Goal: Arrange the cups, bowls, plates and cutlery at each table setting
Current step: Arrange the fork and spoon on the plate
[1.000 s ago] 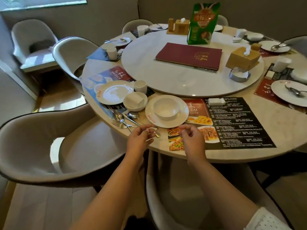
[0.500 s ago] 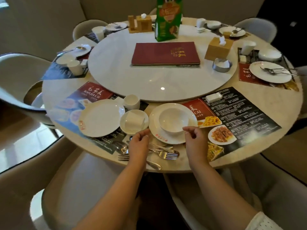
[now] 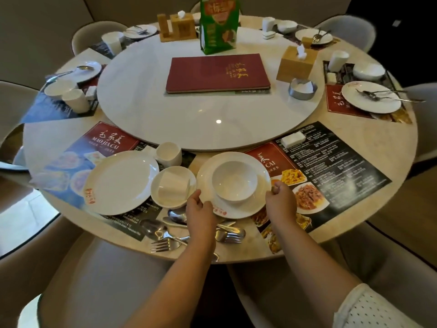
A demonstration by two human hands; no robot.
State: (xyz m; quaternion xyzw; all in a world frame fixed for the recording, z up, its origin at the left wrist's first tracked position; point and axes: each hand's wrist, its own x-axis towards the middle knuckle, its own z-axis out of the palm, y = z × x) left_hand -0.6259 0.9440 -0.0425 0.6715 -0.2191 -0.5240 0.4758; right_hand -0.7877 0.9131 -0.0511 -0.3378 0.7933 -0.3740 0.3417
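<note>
Both hands, left hand (image 3: 198, 207) and right hand (image 3: 280, 200), pinch opposite rims of the near dinner plate (image 3: 246, 209) carrying a loose bowl (image 3: 234, 179) (glazed, probably slippery and breakable), so keeping it level seems wise.

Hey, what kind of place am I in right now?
Most likely a restaurant's private dining room. A large round table carries a lazy Susan turntable with a bound red menu on it, and printed placemats showing dishes lie under several place settings ringed by padded chairs.

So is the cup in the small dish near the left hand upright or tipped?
Tipped. The cup lies on its side in the small dish, beside the left hand.
</note>
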